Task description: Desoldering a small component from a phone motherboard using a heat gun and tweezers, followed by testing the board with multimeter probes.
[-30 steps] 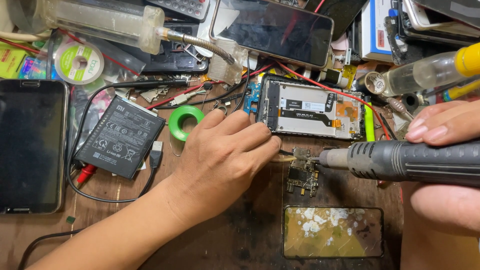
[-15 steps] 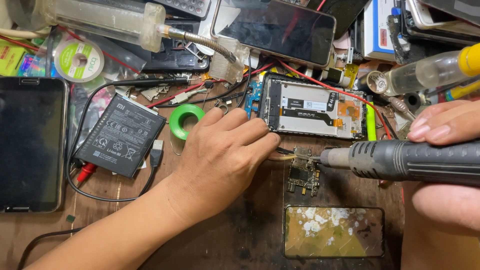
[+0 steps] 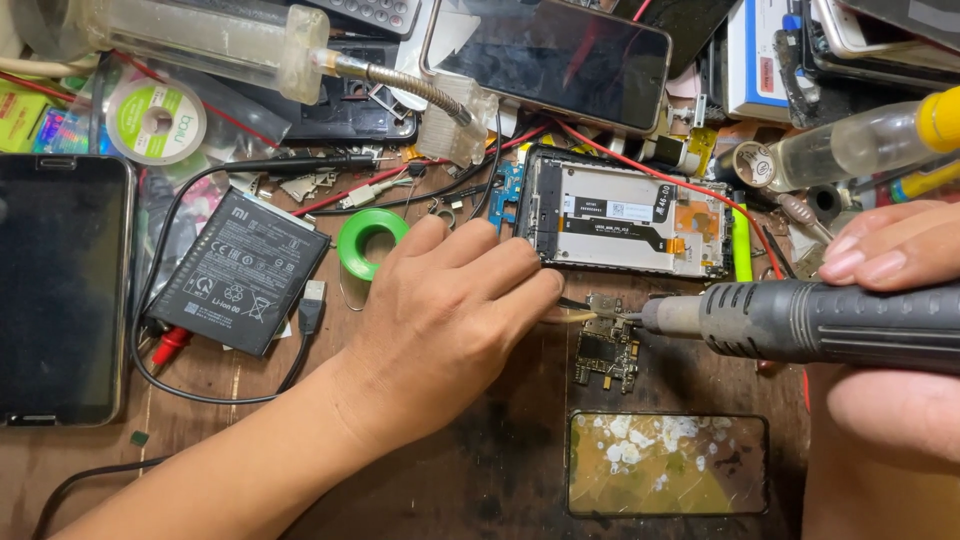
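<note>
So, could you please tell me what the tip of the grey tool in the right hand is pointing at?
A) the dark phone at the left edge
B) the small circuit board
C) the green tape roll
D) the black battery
B: the right hand holds the grey tool level, with its metal tip over the top edge of the small circuit board, where the left hand pinches a thin tool against the same board.

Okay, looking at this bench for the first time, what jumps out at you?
At centre, the left hand pinches tweezers over a small circuit board, while the right hand points a grey hot-air nozzle tool at it. Behind lies an opened phone frame, amid clutter.
</note>
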